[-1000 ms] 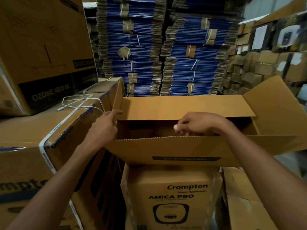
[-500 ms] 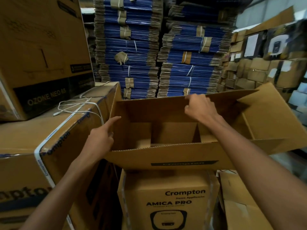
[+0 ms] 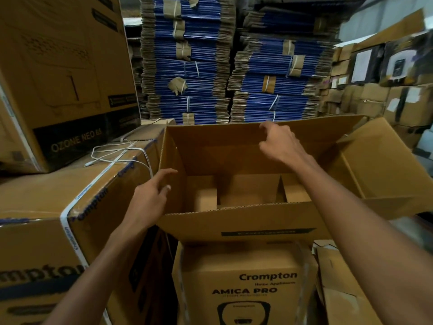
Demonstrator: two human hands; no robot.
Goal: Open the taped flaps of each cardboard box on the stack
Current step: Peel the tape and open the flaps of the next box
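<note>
Gaping box (image 3: 234, 222): perches on the lower box (image 3: 236, 263) and is wider than it; dividers (image 3: 248, 191) show inside.
Far flap (image 3: 210, 146): stands upright; I judge it swings back over the opening if I let go too soon.
Right hand (image 3: 278, 144): my fingers curl on that flap's top edge; a hard shove could slide the box off.
Left hand (image 3: 150, 198): loose, holding nothing, just beside the left wall, so nothing steadies the box.
Right flap (image 3: 386, 165): splays outward; it may snag.
</note>
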